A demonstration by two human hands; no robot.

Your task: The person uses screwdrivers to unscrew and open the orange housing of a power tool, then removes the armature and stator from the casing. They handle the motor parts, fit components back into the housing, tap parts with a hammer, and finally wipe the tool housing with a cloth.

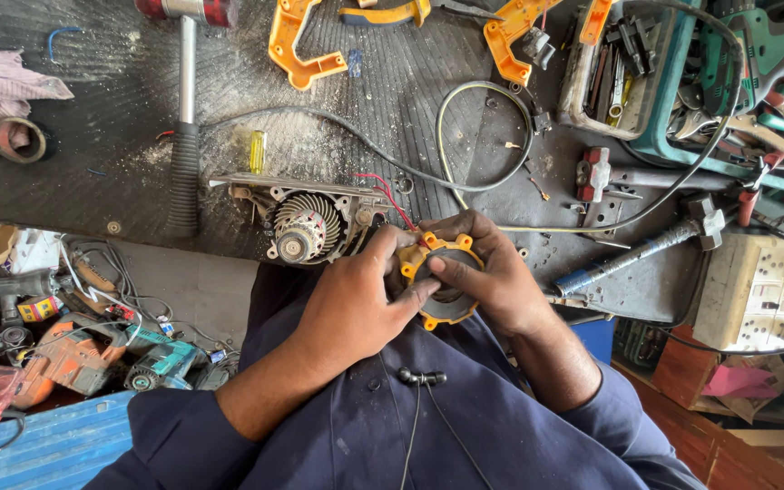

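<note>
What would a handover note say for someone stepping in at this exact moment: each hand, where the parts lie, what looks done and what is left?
Left hand: gripping the left rim of the round yellow-and-black motor part, held over the lap at the bench edge.
Right hand: holds the same part from the right, thumb pressed into its centre.
Red wire runs from the part to the opened motor housing on the bench.
Done: tool taken apart; yellow shell halves lie at the far side.
Left: part still out of the housing, shells off.
Hammer lies beside the housing.

Motor [306, 227] left of housing [439, 279] (touching)
</note>
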